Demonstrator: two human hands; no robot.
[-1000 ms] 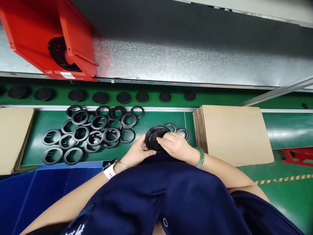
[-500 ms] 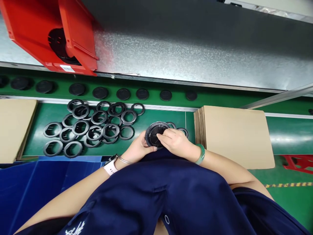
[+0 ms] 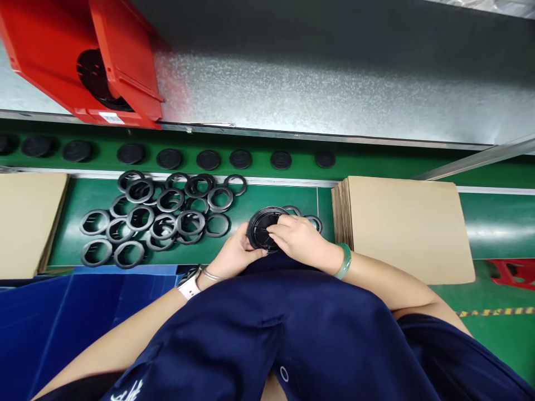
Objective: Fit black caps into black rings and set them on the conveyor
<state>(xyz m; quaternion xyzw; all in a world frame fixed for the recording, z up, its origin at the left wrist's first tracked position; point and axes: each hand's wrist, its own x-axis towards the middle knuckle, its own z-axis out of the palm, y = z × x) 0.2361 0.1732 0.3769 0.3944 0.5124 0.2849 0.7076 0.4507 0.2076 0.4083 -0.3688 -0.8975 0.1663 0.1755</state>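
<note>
In the head view, my left hand [image 3: 240, 249] grips a round black plastic part [image 3: 259, 225] by its left edge, thumb at the front rim. The part is held up in front of my body, its hollow inner side facing me. My right hand [image 3: 300, 240] is closed over the part's right side, fingertips pinched together near its middle. Whether a small piece is between those fingers is hidden. Several loose black rings [image 3: 151, 218] lie overlapping on the green work surface to the left. Behind my right hand, more black rings [image 3: 320, 225] are partly covered.
Black discs [image 3: 208, 160] sit in a row along a green strip [image 3: 261, 161] beyond the rings. Stacked cardboard sheets stand left [image 3: 29, 223] and right [image 3: 407, 228]. A red bin [image 3: 134, 72] with black parts rests on the metal shelf [image 3: 271, 94]. A slanted metal bar [image 3: 472, 159] is at right.
The view has shifted slightly. Both hands keep the same hold on the black part, with the right fingertips still at its middle.
</note>
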